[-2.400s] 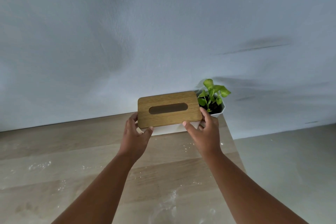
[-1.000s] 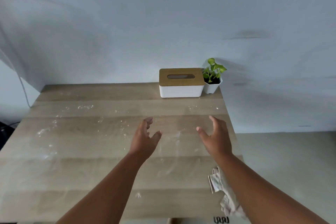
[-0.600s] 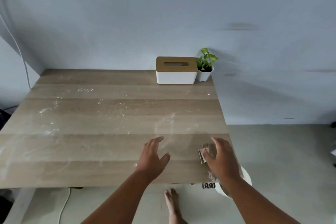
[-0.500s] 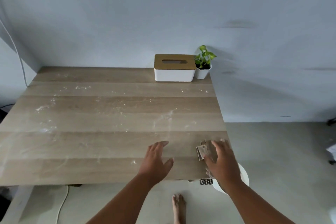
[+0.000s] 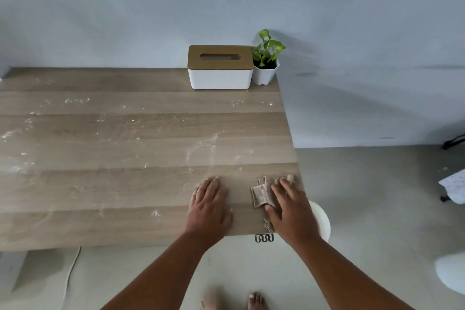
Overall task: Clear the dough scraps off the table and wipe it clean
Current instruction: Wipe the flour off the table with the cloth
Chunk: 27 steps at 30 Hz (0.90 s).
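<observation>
A wooden table (image 5: 100, 184) carries white flour smears and small dough crumbs (image 5: 201, 148) across its top. A crumpled beige cloth (image 5: 261, 195) lies at the table's near right corner. My right hand (image 5: 289, 211) lies on top of the cloth with fingers spread, covering most of it. My left hand (image 5: 208, 204) rests flat on the bare wood just left of the cloth, holding nothing.
A white tissue box with a wooden lid (image 5: 220, 66) and a small potted plant (image 5: 266, 63) stand at the far right against the wall. A white round object (image 5: 322, 219) sits on the floor beneath the table's right corner. My bare feet (image 5: 234, 301) show below.
Both hands let go of the tissue box and drew back to the near edge. The right hand came down onto the cloth; the left settled flat on the wood.
</observation>
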### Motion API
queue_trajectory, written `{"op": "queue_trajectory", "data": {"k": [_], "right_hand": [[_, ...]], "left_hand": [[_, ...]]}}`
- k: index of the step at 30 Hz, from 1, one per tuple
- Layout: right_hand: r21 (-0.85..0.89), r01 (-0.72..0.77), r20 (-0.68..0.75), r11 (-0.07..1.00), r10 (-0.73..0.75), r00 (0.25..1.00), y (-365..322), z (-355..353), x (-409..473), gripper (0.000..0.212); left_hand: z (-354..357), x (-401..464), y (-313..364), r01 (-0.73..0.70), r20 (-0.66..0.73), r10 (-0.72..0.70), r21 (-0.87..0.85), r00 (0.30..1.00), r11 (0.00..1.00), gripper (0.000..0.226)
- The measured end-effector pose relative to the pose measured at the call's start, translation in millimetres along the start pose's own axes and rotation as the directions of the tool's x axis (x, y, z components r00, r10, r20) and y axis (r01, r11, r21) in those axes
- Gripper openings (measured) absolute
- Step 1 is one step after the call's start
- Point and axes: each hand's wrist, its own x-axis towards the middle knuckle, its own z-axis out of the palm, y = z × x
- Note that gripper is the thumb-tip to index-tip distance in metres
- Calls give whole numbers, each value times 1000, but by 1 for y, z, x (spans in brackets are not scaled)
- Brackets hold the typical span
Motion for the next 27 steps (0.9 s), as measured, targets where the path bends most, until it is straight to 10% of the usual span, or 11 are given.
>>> {"op": "queue_trajectory", "data": {"k": [27], "right_hand": [[-158, 66, 92, 985, -52, 994, -4, 27, 140, 70]], "left_hand": [[26, 19, 2, 9, -107, 7, 152, 994, 988, 73]]}}
